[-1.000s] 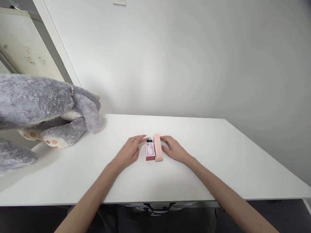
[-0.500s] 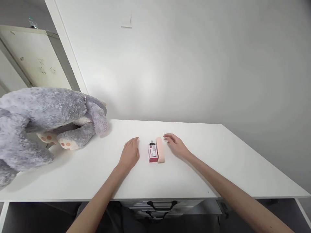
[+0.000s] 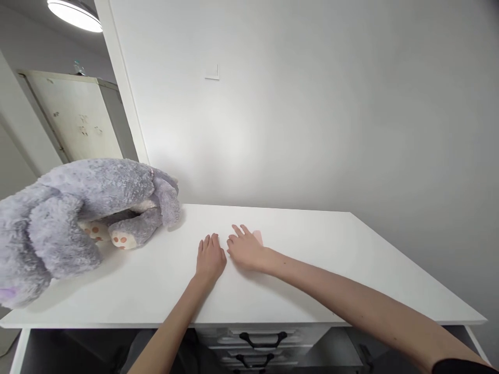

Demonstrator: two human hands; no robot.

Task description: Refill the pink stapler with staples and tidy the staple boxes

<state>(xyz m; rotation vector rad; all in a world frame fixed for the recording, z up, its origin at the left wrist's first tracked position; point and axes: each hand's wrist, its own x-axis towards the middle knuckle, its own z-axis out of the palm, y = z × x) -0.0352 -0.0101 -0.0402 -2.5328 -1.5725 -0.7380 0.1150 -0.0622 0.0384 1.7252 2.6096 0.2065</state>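
Observation:
My left hand [image 3: 210,258] lies flat on the white table [image 3: 312,270], palm down, fingers stretched forward, holding nothing. My right hand [image 3: 244,249] has reached across to just beside it and rests with fingers spread over the spot where a small red-and-white box stood; the box is hidden beneath the hand. Only the far end of the pale pink oblong block [image 3: 258,237] peeks out at the right edge of my right hand. Both hands sit nearly side by side, a narrow gap between them.
A large grey plush toy [image 3: 81,208] with cream paws lies on the table's left end, hanging over its edge. A white wall stands behind the table. Drawers with black handles [image 3: 259,340] show under the front edge. A doorway and cabinet are at far left.
My right hand crossed from the right of the pink block to lie over the box and block. My left hand stayed flat on the table. The camera tilted up.

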